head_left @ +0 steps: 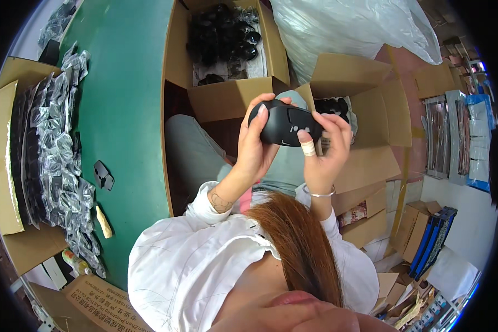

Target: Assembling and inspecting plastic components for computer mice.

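A small group of white markings is showing on the face of a black shell (282, 123), too tiny to make out; a thin pale line is sitting near its lower edge. The shell is being held in mid-air above the person's lap, between both hands. It is showing a smooth, rounded, matt surface, and the outline of a panel is running across its right half. The left grip (253, 141) is clasping its left end, the thumb pressing on the near face. The right grip (327, 148) is pinching the right end, a finger lying along the top and a thumb wrapped in a pale bandage (308, 148) touching the face beside the markings.

Printed rows of dark characters and digits are running across a brown carton (112, 299) at lower left. Near it, a bottle (77, 262) is bearing a coloured label, too small to read.

On the smooth green worktop (130, 105), dark pieces in crinkled clear wrapping (58, 166) are standing in a packed row. Just beside them, an angular black piece (103, 176) and a tapering cream-coloured object (103, 222) are lying.

Beyond the hands, a cardboard box (218, 99) is holding glossy, rounded black parts (221, 41). To the right, a second cardboard box (375, 113) is spreading its flaps around more black pieces (335, 107). Behind both, a whitish translucent plastic sheet (348, 30) is bulging in soft creases.
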Demonstrator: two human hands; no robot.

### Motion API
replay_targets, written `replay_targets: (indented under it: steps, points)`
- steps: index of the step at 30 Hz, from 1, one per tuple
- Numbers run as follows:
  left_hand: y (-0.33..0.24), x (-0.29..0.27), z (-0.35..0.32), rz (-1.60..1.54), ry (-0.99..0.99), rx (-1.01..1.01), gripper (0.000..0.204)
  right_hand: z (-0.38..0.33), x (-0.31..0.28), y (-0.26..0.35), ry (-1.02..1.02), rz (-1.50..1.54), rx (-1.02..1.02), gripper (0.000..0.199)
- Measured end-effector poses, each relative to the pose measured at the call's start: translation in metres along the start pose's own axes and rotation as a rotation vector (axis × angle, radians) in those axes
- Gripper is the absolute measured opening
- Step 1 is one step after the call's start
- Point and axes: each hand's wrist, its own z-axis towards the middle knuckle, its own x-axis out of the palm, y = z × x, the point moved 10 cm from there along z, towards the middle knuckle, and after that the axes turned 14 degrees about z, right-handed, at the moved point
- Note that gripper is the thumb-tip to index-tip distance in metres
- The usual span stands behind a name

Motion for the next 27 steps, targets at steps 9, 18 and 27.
replay_targets:
  steps: [9,18,27]
  points:
    - [-0.002,-0.001,0.005,0.110,0.180,0.004,0.029,-0.024,0.021,-0.044,-0.053,0.916,0.517,0.033]
    - [-0.017,-0.006,0.010,0.599,0.117,0.058,0.032,-0.013,-0.003,-0.011,0.012,0.396,0.126,0.024]
    - [-0.019,0.005,-0.009,0.773,0.053,0.096,0.027,-0.035,0.017,0.041,0.122,-0.077,-0.489,0.019]
